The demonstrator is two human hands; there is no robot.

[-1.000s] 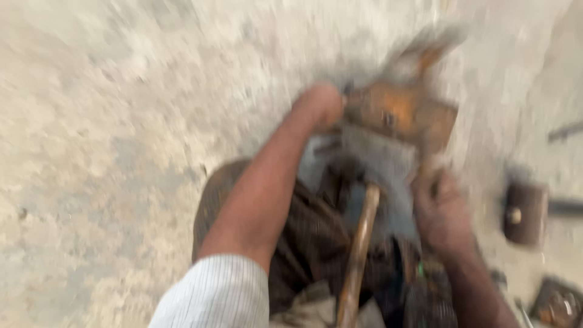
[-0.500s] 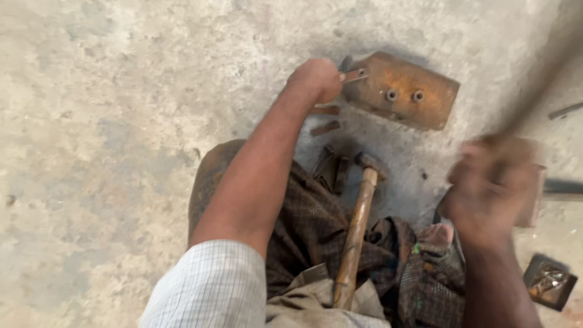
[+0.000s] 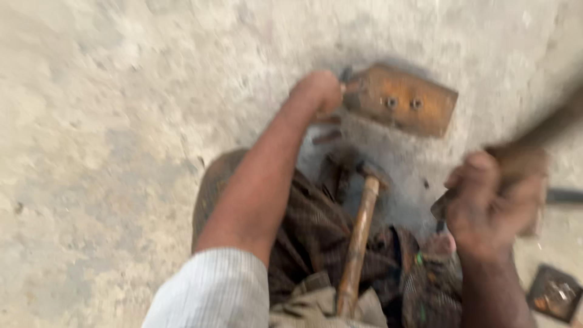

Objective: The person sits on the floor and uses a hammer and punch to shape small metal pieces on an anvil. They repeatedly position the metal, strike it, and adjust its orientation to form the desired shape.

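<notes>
Your left hand [image 3: 319,91] is closed in a narrow grip on a small dark part at the near end of the rusty orange block [image 3: 401,100]; what exactly the fingers pinch is too blurred to tell. The block lies flat on the concrete floor [image 3: 109,121], directly right of that grip, with 2 bolt heads [image 3: 402,103] showing on its top face.

Your right hand [image 3: 486,203] is raised, well apart from the block and to the right of your left grip. Its fingers are wrapped tight around a dark tool handle [image 3: 534,143] that runs up and to the right; motion blur hides the tool's head.

A hammer with a wooden handle [image 3: 358,243] lies between your 2 grips, its head toward the block and its handle across your lap. A small dark square object [image 3: 555,293] rests on the floor below and right of your right grip.
</notes>
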